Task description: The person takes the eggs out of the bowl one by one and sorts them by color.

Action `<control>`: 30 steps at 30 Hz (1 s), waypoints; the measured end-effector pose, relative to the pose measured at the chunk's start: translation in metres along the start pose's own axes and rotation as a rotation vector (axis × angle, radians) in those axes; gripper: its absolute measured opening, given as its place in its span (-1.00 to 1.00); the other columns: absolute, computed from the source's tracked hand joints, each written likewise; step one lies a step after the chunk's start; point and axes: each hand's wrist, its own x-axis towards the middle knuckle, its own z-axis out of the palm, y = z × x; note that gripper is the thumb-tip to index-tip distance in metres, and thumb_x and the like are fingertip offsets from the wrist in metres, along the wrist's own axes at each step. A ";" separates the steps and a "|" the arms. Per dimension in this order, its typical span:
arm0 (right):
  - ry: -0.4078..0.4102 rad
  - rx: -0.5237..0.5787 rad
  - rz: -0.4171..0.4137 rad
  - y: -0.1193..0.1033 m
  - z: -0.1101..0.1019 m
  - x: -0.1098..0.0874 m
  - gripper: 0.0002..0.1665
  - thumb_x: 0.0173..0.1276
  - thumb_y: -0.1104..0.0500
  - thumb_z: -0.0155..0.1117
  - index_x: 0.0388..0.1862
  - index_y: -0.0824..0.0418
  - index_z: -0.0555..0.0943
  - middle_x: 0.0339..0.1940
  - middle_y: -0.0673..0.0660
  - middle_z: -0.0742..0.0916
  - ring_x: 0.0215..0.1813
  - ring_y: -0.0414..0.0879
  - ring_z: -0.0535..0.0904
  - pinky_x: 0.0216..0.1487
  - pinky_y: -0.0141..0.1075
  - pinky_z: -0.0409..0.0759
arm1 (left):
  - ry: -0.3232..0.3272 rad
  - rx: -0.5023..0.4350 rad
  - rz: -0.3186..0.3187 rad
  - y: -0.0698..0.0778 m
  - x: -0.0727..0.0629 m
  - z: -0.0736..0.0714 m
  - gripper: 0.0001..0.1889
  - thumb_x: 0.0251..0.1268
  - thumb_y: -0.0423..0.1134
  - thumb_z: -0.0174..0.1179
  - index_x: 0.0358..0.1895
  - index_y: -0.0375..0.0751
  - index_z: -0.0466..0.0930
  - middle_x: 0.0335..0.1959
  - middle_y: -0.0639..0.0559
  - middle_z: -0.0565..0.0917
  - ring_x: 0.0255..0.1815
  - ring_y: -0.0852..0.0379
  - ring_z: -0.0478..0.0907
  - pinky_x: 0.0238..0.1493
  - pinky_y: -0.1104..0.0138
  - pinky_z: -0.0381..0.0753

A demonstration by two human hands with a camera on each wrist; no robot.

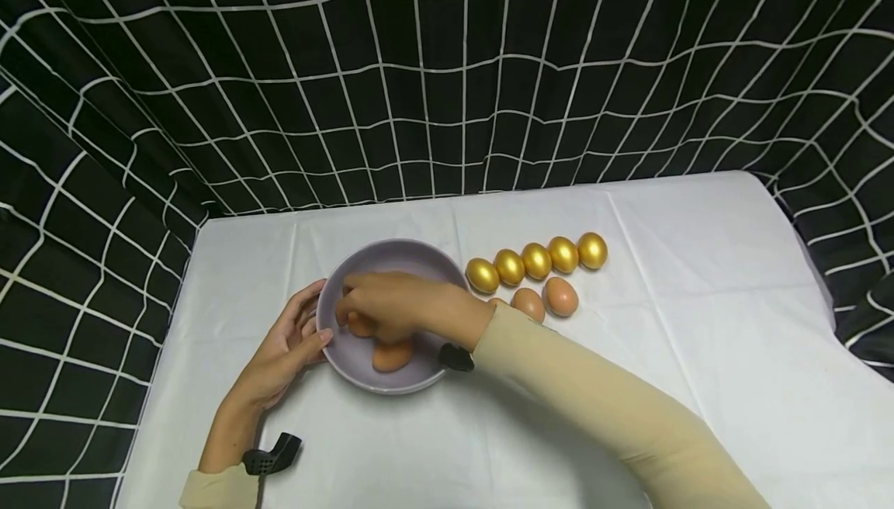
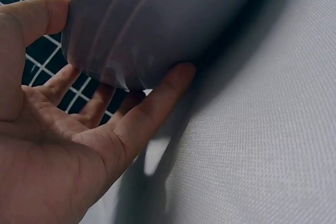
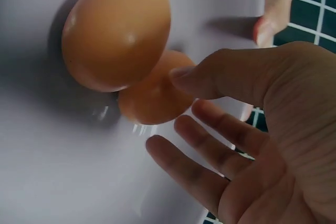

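Note:
My left hand (image 1: 282, 354) holds the purple-grey bowl (image 1: 391, 390) at its left side. In the left wrist view the thumb is at the rim and the fingers (image 2: 157, 103) spread along the outer wall. My right hand (image 1: 391, 299) reaches down inside the bowl. There it pinches a brown egg (image 3: 155, 95), thumb on its upper side and fingertips close along the other side; the index finger is mostly hidden. A second brown egg (image 3: 118, 32) lies in the bowl right beside it.
Several golden eggs (image 1: 537, 261) stand in a slanting row right of the bowl. In front of them on the white cloth (image 1: 698, 276) lie brown eggs (image 1: 561, 296), one partly hidden by the right sleeve (image 1: 573, 377). A black curtain with white grid lines (image 1: 447, 90) hangs behind the table.

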 end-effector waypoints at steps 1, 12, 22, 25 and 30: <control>-0.014 -0.003 0.004 0.000 0.000 0.001 -0.70 0.38 0.29 0.37 0.03 0.04 0.77 -0.05 0.02 0.68 -0.07 -0.13 0.56 -0.01 -0.33 0.60 | -0.002 -0.001 0.001 0.000 0.000 0.000 -0.23 0.60 -0.44 0.06 0.73 -0.04 -0.06 0.62 0.06 0.20 0.47 0.33 0.47 0.15 0.29 0.78; -0.065 0.011 0.059 0.001 0.005 0.005 -0.69 0.34 0.32 0.41 0.01 0.05 0.75 -0.12 -0.02 0.64 -0.09 -0.17 0.51 0.01 -0.38 0.53 | -0.010 -0.018 -0.009 -0.003 0.002 0.002 -0.23 0.60 -0.44 0.06 0.72 -0.04 -0.07 0.62 0.06 0.19 0.49 0.35 0.43 0.18 0.30 0.76; -0.049 0.031 0.079 0.005 0.005 0.005 -0.76 0.56 0.20 0.30 0.13 0.05 0.72 -0.07 0.02 0.65 -0.07 -0.16 0.52 0.03 -0.38 0.54 | -0.006 -0.008 -0.019 -0.002 0.001 0.001 -0.21 0.60 -0.44 0.06 0.73 0.01 -0.08 0.63 0.02 0.17 0.50 0.33 0.43 0.17 0.28 0.78; -0.044 0.029 0.075 0.005 0.004 0.005 -0.76 0.56 0.20 0.29 0.14 0.06 0.72 -0.06 0.03 0.65 -0.08 -0.16 0.53 0.02 -0.38 0.54 | -0.011 -0.004 -0.014 -0.002 0.000 0.000 -0.22 0.61 -0.45 0.05 0.73 0.00 -0.09 0.63 0.04 0.17 0.50 0.32 0.43 0.16 0.30 0.78; -0.002 0.023 0.065 0.007 0.002 0.001 -0.75 0.57 0.17 0.28 0.15 0.06 0.71 -0.05 0.04 0.64 -0.11 -0.14 0.53 -0.01 -0.33 0.57 | -0.019 0.005 -0.004 -0.002 -0.001 -0.001 -0.22 0.62 -0.45 0.03 0.73 -0.01 -0.10 0.61 0.09 0.19 0.49 0.30 0.42 0.12 0.33 0.78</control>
